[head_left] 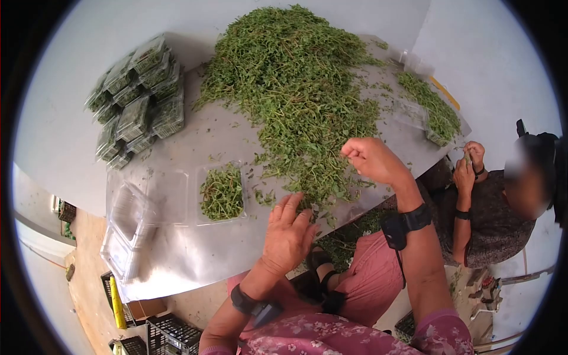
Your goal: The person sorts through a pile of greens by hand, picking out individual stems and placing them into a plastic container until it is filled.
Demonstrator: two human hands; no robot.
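A big heap of green leafy stems [290,77] spreads over the metal table [171,248] toward its front edge. My left hand [289,234] is at the near end of the heap, fingers spread, its fingertips by loose leaves. Above the heap's right front part is my right hand [373,161], its fingers curled together; what they hold, if anything, is too small to make out. Left of my left hand lies an open clear plastic box [242,192] with green stems [222,192] in its base and its lid folded out to the left.
Filled clear boxes [133,118] are stacked at the back left. Empty clear boxes [127,225] lie at the left edge. At the right, a co-worker [503,207] holds a stem beside another filled box [435,112]. Black crates [171,334] stand on the floor.
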